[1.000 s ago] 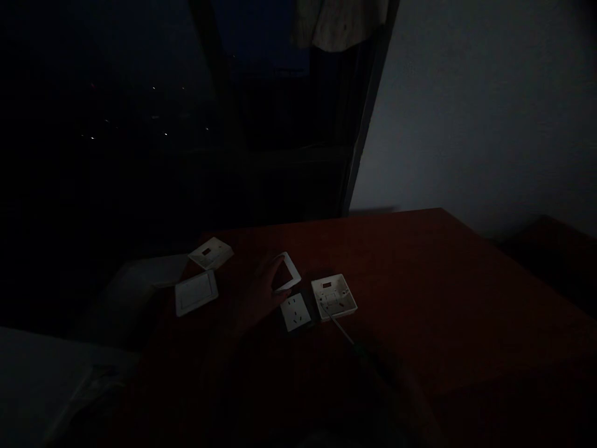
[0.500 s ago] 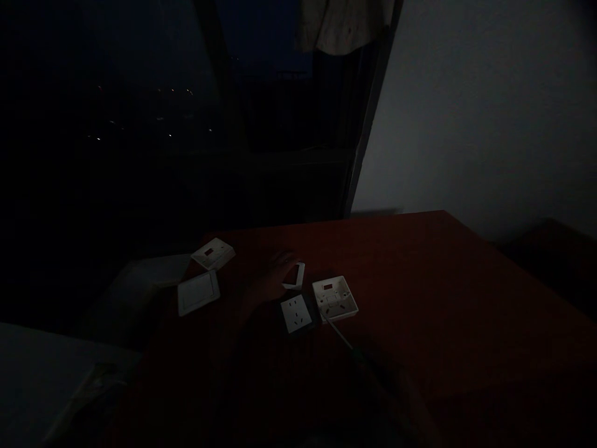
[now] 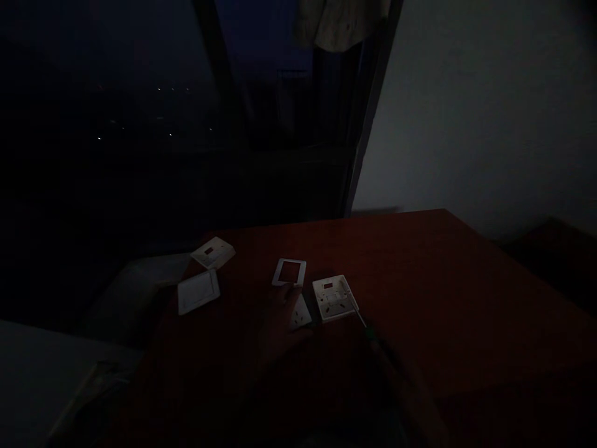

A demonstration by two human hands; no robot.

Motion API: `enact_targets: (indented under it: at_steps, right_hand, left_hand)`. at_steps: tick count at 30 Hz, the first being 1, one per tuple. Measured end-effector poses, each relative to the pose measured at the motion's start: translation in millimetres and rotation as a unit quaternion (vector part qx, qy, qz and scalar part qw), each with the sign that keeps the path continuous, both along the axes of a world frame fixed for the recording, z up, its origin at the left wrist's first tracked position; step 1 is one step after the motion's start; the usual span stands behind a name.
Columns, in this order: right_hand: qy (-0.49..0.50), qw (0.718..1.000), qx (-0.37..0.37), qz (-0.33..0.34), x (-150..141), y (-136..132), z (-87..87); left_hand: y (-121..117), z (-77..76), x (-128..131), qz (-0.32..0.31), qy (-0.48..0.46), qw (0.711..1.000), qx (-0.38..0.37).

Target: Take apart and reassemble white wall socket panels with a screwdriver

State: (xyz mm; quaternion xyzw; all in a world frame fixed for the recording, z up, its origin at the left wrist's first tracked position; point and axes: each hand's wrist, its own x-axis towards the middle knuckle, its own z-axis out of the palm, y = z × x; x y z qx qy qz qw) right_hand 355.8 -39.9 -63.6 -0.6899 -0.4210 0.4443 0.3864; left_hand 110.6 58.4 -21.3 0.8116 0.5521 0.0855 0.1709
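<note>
The left hand (image 3: 281,322) spreads thumb and fingers over a socket plate (image 3: 301,317), hold unclear, a white frame (image 3: 303,272) just beyond, while the closed right hand (image 3: 390,362) grasps a screwdriver (image 3: 370,334) angled toward the box (image 3: 334,299) ahead.

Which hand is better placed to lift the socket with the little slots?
Probably the left hand: it's right at the socket, partly covering it. The right hand is farther off and holds a screwdriver, whose shaft crosses the edge of the white box.
</note>
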Motion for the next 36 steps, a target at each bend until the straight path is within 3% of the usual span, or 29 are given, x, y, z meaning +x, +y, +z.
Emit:
enact_targets:
  at_steps: [7, 16, 24, 29, 36]
  right_hand:
    - [-0.071, 0.997, 0.038, -0.017, 4.2, 39.6, 10.3]
    - [-0.078, 0.992, 0.082, 0.065, 1.4, 91.3, -1.5]
    - [-0.073, 0.986, 0.100, 0.114, -13.4, 84.4, -2.5]
    - [-0.013, 0.984, 0.115, 0.138, -21.9, 76.1, 0.0]
    - [0.055, 0.985, 0.097, 0.130, -16.9, 74.8, -1.0]
  left_hand:
    - [-5.5, -11.6, -3.4, -0.016, 0.004, 1.000, -0.006]
    - [-6.4, -28.8, -12.3, -0.017, -0.034, 0.999, 0.018]
    - [0.3, -11.0, -15.9, 0.032, -0.070, 0.996, 0.044]
    - [-1.6, 1.8, 7.1, 0.002, -0.100, 0.995, -0.019]
    - [3.5, -9.4, 34.6, -0.059, -0.138, 0.988, -0.036]
